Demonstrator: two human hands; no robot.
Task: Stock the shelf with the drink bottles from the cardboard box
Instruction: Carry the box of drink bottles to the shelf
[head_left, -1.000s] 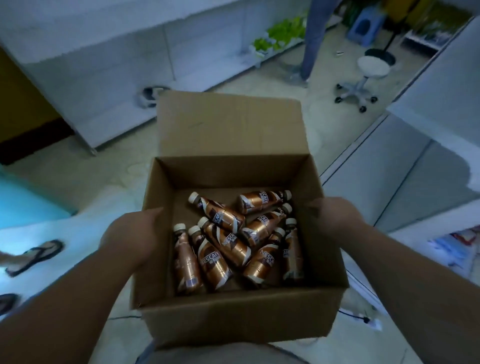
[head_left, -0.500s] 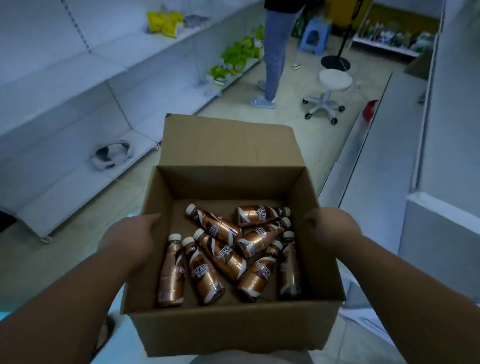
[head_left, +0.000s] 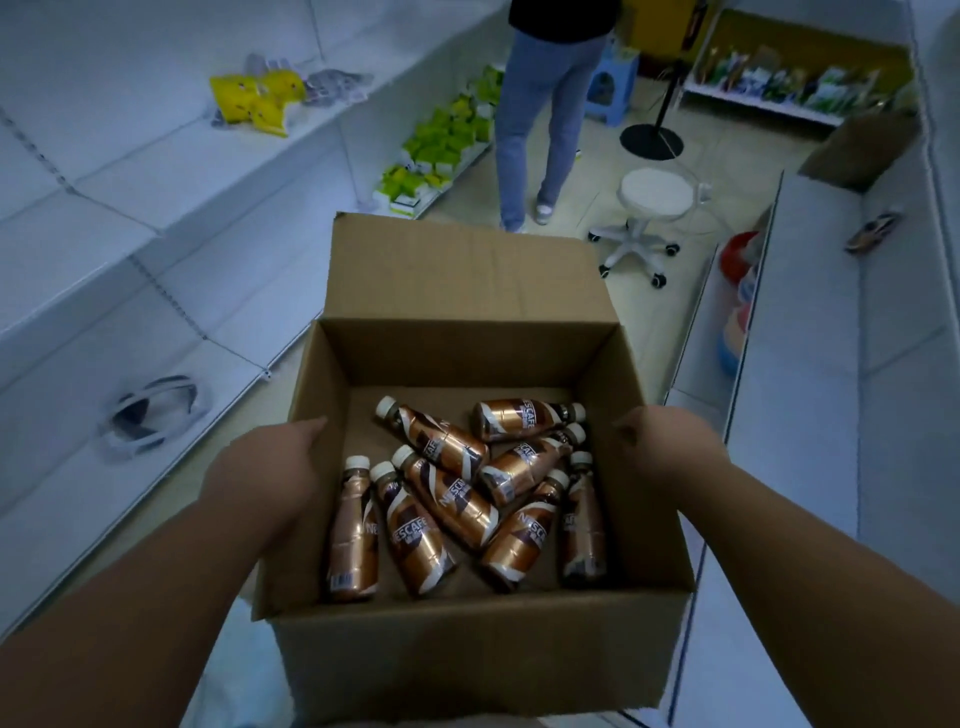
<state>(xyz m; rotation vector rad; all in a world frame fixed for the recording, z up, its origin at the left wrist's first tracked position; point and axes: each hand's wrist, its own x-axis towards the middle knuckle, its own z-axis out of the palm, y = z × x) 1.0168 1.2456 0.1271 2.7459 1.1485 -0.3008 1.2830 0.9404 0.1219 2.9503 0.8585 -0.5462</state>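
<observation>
I carry an open cardboard box (head_left: 467, 660) in front of me, its far flap standing up. Several copper-brown drink bottles (head_left: 447, 496) with white caps lie loose on its bottom, pointing different ways. My left hand (head_left: 265, 478) grips the box's left wall and my right hand (head_left: 670, 449) grips its right wall, fingers hidden on the outside. White shelves (head_left: 156, 208) run along the left; another white shelf unit (head_left: 810, 364) stands on the right.
A person in jeans (head_left: 540, 119) stands in the aisle ahead, beside a white wheeled stool (head_left: 654, 208). Yellow and green packs lie on the left shelves, and a dark headset (head_left: 150, 410) rests on the low one. A brown box (head_left: 862, 150) sits on the right unit.
My view has swung up and along the aisle while I carry the box. The left shelves, the person and the stool have come into fuller view. Both hands keep the same hold.
</observation>
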